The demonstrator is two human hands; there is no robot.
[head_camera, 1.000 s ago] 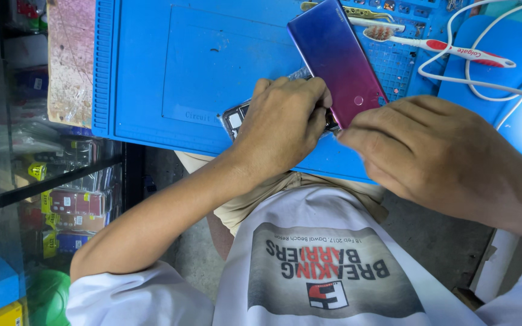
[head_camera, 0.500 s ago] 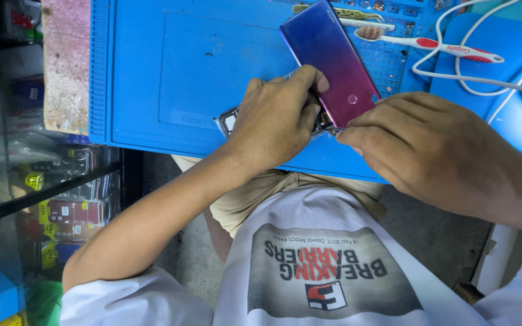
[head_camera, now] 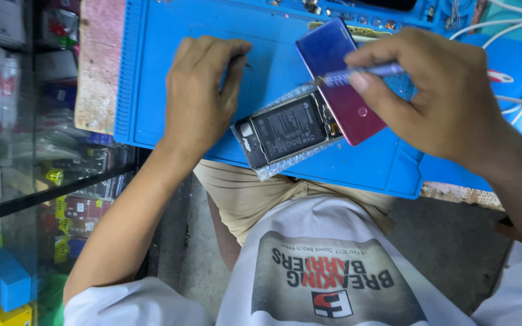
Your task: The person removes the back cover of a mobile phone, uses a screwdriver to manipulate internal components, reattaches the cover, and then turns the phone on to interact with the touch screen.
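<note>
An opened phone (head_camera: 285, 130) lies on the blue work mat (head_camera: 170, 90), its black battery and inner parts facing up, on a piece of bubble wrap. Its purple-to-red back cover (head_camera: 341, 96) lies tilted against the phone's right side. My right hand (head_camera: 436, 96) grips a thin blue-handled tool (head_camera: 357, 73) whose tip points at the phone's upper right corner. To the left of the phone, my left hand (head_camera: 197, 90) rests palm down on the mat with fingertips pressed to it, holding nothing that I can see.
A glass showcase (head_camera: 37, 181) with packaged goods stands at the left. Small parts sit in the mat's tray slots (head_camera: 370, 21) along the far edge. White cables (head_camera: 515, 21) and a red-and-white brush (head_camera: 505, 76) lie at the right. My lap is below the table edge.
My left hand has come off the phone and moved left onto the mat, uncovering the battery. My right hand has risen above the back cover with the tool.
</note>
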